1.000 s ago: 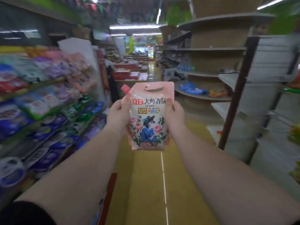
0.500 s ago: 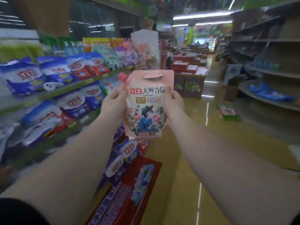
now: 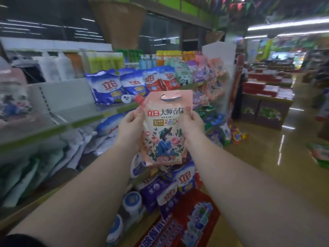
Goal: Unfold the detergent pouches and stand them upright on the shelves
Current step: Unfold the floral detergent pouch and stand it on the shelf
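I hold a pink detergent pouch [image 3: 164, 129] upright in front of me, unfolded, with a red spout cap at its top left and a floral picture on the front. My left hand [image 3: 130, 127] grips its left edge and my right hand [image 3: 193, 127] grips its right edge. Behind the pouch runs a store shelf [image 3: 74, 120] with a bare stretch of its board on the left. Similar pink pouches [image 3: 216, 82] stand further along the shelf at the far end.
Blue and white detergent bags [image 3: 115, 86] stand on the shelf behind the pouch. More bags [image 3: 170, 189] fill the lower shelves. A red floor display [image 3: 192, 221] lies below my arms. The shiny aisle floor [image 3: 258, 172] opens to the right, with red boxes [image 3: 267, 86] beyond.
My view has swung left from the aisle toward the detergent shelf. The pouch stays held between both hands in the same upright pose.
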A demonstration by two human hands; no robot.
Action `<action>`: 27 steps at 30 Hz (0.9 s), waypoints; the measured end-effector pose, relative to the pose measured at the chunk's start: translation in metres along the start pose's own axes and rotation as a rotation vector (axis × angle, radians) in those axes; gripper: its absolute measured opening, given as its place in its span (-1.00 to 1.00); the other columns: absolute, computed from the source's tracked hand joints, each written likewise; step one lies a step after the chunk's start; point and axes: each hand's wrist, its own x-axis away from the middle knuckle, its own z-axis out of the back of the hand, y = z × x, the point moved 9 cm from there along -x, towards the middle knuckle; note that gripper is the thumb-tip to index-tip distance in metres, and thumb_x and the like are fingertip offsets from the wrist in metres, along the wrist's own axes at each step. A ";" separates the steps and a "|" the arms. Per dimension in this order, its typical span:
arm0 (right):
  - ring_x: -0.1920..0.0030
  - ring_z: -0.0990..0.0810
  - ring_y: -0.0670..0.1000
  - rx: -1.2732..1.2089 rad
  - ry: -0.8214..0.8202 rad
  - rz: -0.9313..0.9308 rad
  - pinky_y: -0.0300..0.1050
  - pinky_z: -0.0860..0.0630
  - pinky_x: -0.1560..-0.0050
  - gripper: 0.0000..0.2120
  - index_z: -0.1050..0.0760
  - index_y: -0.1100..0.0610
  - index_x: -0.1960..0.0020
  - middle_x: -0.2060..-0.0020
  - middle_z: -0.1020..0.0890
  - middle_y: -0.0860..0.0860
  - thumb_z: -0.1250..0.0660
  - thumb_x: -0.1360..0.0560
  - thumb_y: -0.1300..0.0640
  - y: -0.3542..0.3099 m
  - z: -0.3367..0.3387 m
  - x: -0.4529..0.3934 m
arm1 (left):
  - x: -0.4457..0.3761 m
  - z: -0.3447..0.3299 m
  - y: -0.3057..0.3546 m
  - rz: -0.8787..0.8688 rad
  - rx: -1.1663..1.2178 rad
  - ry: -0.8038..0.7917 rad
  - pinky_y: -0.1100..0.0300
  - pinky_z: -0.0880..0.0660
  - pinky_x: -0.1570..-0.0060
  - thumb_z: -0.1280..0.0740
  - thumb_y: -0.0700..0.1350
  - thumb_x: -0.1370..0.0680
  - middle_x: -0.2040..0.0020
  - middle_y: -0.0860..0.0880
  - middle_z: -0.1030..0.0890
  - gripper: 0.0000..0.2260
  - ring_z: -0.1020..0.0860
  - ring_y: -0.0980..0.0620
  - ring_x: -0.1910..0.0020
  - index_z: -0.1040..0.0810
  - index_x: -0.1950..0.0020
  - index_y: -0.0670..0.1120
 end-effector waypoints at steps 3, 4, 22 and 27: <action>0.00 -0.72 0.07 -0.016 -0.076 -0.030 0.05 -0.68 -0.03 -0.63 -0.60 -0.09 -0.05 -0.01 -0.73 -0.05 -0.19 -0.64 -0.34 0.009 -0.053 -0.012 | -0.028 0.039 0.002 -0.008 0.008 0.085 0.13 -0.66 0.27 -0.31 0.06 -0.70 0.04 -0.05 -0.77 -0.78 -0.75 0.03 0.17 -0.63 -0.06 -0.06; 0.06 -0.69 0.04 -0.021 -0.107 -0.040 -0.04 -0.63 0.13 -0.62 -0.60 -0.09 -0.07 0.01 -0.72 -0.06 -0.19 -0.64 -0.34 0.012 -0.071 -0.018 | -0.038 0.051 0.003 -0.015 0.007 0.114 0.14 -0.65 0.26 -0.32 0.06 -0.70 0.04 -0.05 -0.77 -0.78 -0.75 0.03 0.16 -0.63 -0.05 -0.06; 0.04 -0.63 0.01 0.043 -0.613 0.091 0.10 -0.58 -0.20 -0.60 -0.55 -0.04 0.08 0.08 -0.68 -0.08 -0.19 -0.66 -0.33 0.010 -0.331 -0.088 | -0.129 0.191 0.036 -0.152 -0.025 0.669 0.10 -0.68 0.17 -0.33 0.12 -0.67 0.20 0.06 -0.73 -0.75 -0.70 0.05 0.19 -0.64 0.05 -0.02; -0.02 -0.66 0.04 0.045 -0.779 0.087 0.05 -0.58 -0.13 -0.58 -0.60 -0.03 -0.01 0.06 -0.69 -0.07 -0.18 -0.67 -0.33 0.014 -0.389 -0.066 | -0.118 0.241 0.039 -0.168 -0.009 0.875 -0.22 -0.63 -0.13 -0.40 0.27 -0.56 -0.01 -0.01 -0.76 -0.74 -0.70 -0.18 -0.10 -0.70 0.07 0.12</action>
